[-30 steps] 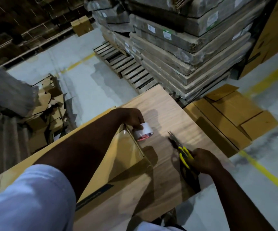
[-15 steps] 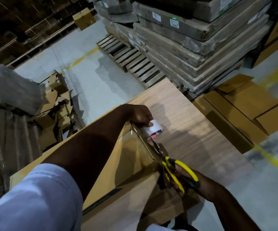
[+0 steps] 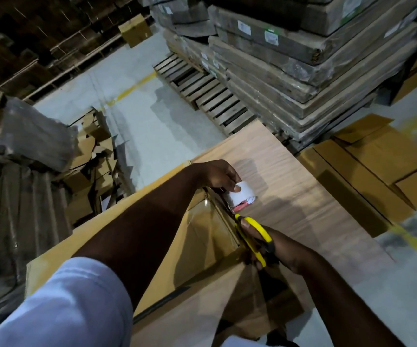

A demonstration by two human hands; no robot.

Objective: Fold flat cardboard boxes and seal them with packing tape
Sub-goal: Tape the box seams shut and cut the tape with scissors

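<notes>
A brown cardboard box (image 3: 202,236) lies on a wood-grain table (image 3: 290,196), with shiny clear tape across its top. My left hand (image 3: 221,175) grips a white roll of packing tape (image 3: 242,196) just past the box's far edge. A short strip of tape runs from the roll back to the box. My right hand (image 3: 275,249) holds yellow-handled scissors (image 3: 253,236). Their blades point at that strip, right below the roll. The blade tips are hard to make out.
Flat cardboard boxes (image 3: 367,166) lie on the floor to the right of the table. A tall wrapped stack of goods (image 3: 290,58) stands on a wooden pallet (image 3: 202,91) behind it. Cardboard scraps (image 3: 95,156) and wrapped bundles (image 3: 27,136) pile up on the left.
My right hand picked the scissors up off the table and brought them left to the tape strip under the roll. My left hand kept the roll at the box edge.
</notes>
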